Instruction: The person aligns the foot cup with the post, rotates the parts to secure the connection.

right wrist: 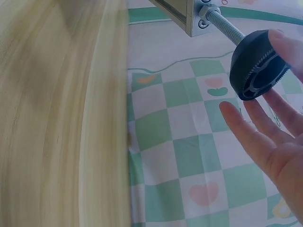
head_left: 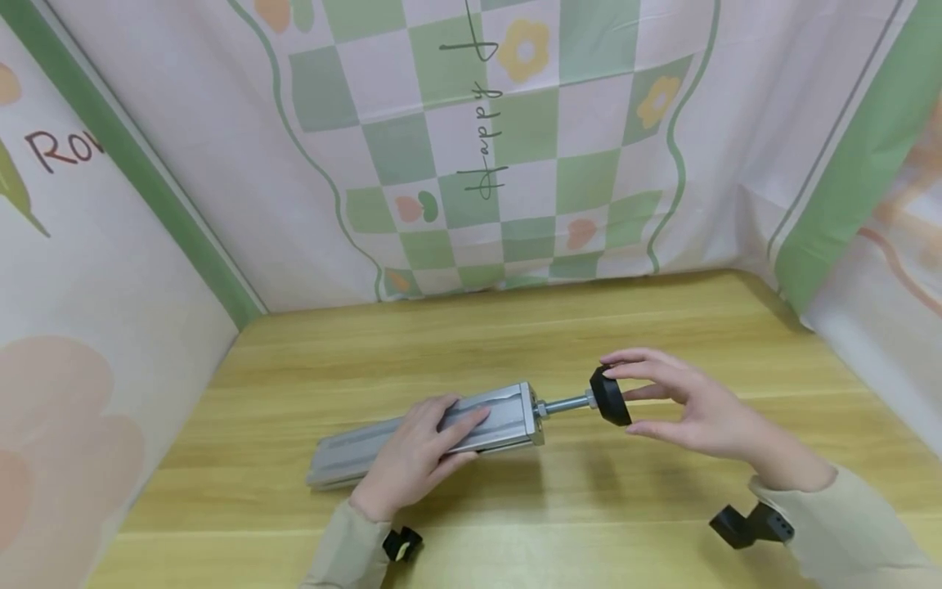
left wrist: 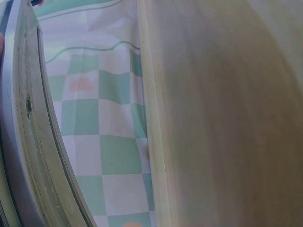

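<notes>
A silver aluminium profile lies slantwise across the table, and its right end looks raised off the wood. My left hand grips it round the middle, fingers over the top face. From the profile's right end a threaded rod sticks out, with a nut against the end plate. A round black levelling foot sits on the rod's outer end. My right hand holds this foot by its rim between thumb and fingertips. The foot's ribbed, hollow underside faces the palm in the right wrist view.
The wooden table runs back to a checkered curtain. More patterned cloth hangs at the left side and the right side. A black wrist mount shows by the left sleeve, another black mount by the right.
</notes>
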The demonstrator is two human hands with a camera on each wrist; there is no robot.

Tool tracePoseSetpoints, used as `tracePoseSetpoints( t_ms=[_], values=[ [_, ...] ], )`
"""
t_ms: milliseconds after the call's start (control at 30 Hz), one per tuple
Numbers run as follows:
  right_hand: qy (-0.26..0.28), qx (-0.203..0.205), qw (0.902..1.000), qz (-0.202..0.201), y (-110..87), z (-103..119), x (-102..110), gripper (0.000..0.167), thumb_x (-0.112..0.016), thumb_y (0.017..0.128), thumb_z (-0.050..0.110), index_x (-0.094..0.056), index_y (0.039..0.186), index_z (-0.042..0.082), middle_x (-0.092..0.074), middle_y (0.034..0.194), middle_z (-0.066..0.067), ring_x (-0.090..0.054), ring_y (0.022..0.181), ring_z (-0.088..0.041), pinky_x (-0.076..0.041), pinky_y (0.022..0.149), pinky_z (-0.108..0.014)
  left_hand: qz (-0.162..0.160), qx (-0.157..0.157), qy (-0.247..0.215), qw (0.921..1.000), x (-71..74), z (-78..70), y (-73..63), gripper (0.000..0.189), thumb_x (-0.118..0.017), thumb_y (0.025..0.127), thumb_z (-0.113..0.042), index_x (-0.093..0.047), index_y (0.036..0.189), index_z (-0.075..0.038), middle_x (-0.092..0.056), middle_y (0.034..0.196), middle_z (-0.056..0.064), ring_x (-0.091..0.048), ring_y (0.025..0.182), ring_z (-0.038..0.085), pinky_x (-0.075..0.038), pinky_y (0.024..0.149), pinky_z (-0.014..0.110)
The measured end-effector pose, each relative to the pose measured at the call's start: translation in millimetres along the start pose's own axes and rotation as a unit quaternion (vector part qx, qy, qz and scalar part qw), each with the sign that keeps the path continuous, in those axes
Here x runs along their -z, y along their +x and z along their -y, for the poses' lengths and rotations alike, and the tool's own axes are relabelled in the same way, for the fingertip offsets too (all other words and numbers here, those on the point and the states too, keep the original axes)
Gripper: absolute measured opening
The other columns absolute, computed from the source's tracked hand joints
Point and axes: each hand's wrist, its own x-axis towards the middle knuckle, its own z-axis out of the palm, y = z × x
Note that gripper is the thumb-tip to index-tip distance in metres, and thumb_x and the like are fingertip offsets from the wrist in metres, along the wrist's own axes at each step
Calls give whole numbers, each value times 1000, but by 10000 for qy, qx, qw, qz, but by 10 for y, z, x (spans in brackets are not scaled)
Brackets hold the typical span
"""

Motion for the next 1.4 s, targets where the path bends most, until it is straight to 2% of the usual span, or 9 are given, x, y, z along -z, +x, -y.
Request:
tracePoseSetpoints(
  t_ms=[300,500,633,767,867,1000,1200,1300,1400],
  values=[
    [948,-253,9952,-20,-4,-23,-8,66,-71,68,-21,-51,128,-2,-46,137,7,-50,120,-1,-56,81,-25,56,5,-7,10000,-2,9,9,51,-31,99,-50,-46,141,-25,-54,124,14,-54,114,26,-45,99,42],
    [1374,-1084,9846,-10,7,-2,12,56,-67,78,-14,-52,130,2,-54,125,14,-57,106,0,-58,71,-27,51,-20,12,10000,-17,13,3,51,-30,99,-50,-47,140,-25,-53,124,14,-54,113,26,-45,99,42],
    [1511,-1822,9716,-6,20,21,17,49,-66,83,-7,-54,128,7,-58,115,16,-60,98,-3,-58,67,-32,80,5,31,10000,-23,11,-5,51,-30,99,-51,-47,140,-26,-53,124,14,-54,114,26,-45,99,42],
    [1672,-2461,9547,-38,30,41,9,42,-63,87,-1,-55,126,12,-59,109,3,-63,91,-8,-58,62,-39,76,21,14,10000,-22,5,-11,52,-29,99,-51,-47,140,-26,-53,124,14,-54,114,26,-45,99,42],
    [1713,-2930,9406,-40,52,56,5,37,-59,92,6,-50,128,2,-57,103,-6,-64,84,-10,-58,61,-41,57,23,6,10000,-21,2,-14,52,-29,99,-51,-47,140,-26,-53,124,14,-54,114,26,-46,99,42],
    [1744,-3301,9277,58,88,59,3,38,-52,97,13,-42,126,-10,-56,92,-9,-62,76,-12,-58,59,-40,35,8,22,10000,-26,-1,-20,51,-30,99,-51,-48,140,-25,-53,124,13,-54,113,25,-46,98,41],
    [1729,-3639,9152,95,118,58,-7,38,-45,101,21,-43,122,-11,-58,88,-12,-61,73,-15,-58,60,-40,9,-13,23,10000,-32,-2,-19,51,-30,99,-50,-48,140,-25,-53,124,14,-54,113,26,-46,98,41],
    [1663,-3372,9266,-53,93,45,-18,37,-47,100,18,-42,127,-7,-57,100,-13,-61,82,-10,-58,62,-38,-4,-8,23,10000,-35,2,-14,51,-29,99,-50,-47,140,-25,-53,125,14,-54,114,26,-45,99,42],
    [1447,-2488,9575,-162,42,24,-32,41,-55,94,4,-43,133,3,-54,117,-4,-60,95,-4,-58,65,-35,-30,-28,40,10000,-36,7,-14,51,-29,99,-50,-47,140,-25,-53,124,14,-54,113,26,-45,99,42]
  ],
)
